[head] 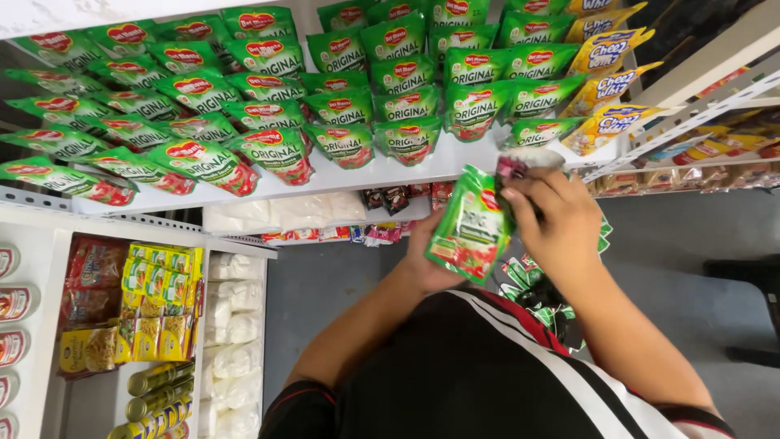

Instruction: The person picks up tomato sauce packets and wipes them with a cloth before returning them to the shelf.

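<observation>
The green pouch [470,228] in your left hand [424,258] is glossy plastic film — light slides off its smooth face. Your right hand [551,218] pinches a crinkled, shiny wrapper [520,165] at its top. The stacked green pouches [268,106] carry the same slick sheen, and the yellow packs [605,57] look like glossy foil. Under them the white shelf [341,180] is smooth, painted and matt. Below, the tins [154,382] are polished metal — the clear bags [236,325] thin, soft plastic.

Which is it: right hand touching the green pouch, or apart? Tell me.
Touching. The head view shows the right hand with its fingers curled against the top edge of the green pouch, no gap between them; the left hand supports it from behind.
</observation>
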